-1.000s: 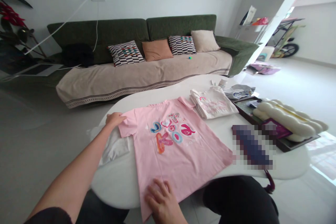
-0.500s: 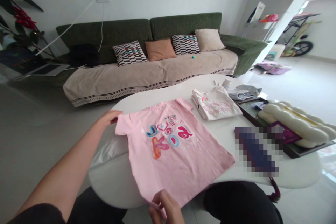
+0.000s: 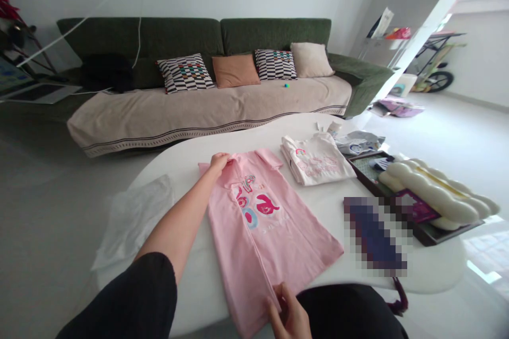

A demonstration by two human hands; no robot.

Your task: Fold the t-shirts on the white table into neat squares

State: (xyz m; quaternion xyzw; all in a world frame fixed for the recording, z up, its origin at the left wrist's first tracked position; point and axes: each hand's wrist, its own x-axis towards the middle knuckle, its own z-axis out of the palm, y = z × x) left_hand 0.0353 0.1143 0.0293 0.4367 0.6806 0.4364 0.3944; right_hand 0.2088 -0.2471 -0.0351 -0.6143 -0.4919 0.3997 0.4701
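Note:
A pink T-shirt (image 3: 270,233) with colourful letters lies on the white table (image 3: 186,164), its left side folded over the print. My left hand (image 3: 220,161) pinches the folded shoulder at the collar end. My right hand (image 3: 288,313) grips the folded hem at the near table edge. Both hands are closed on the cloth.
A folded white shirt (image 3: 316,159) lies to the right of the pink one. A loose white garment (image 3: 133,217) sits at the table's left. A dark tray (image 3: 427,233) with a puffy cream item (image 3: 437,190) stands at the right. A green sofa (image 3: 214,74) is behind.
Both hands have carried the shirt's left side rightwards over the print, making a lengthwise fold. The left hand moved from the sleeve to the collar area.

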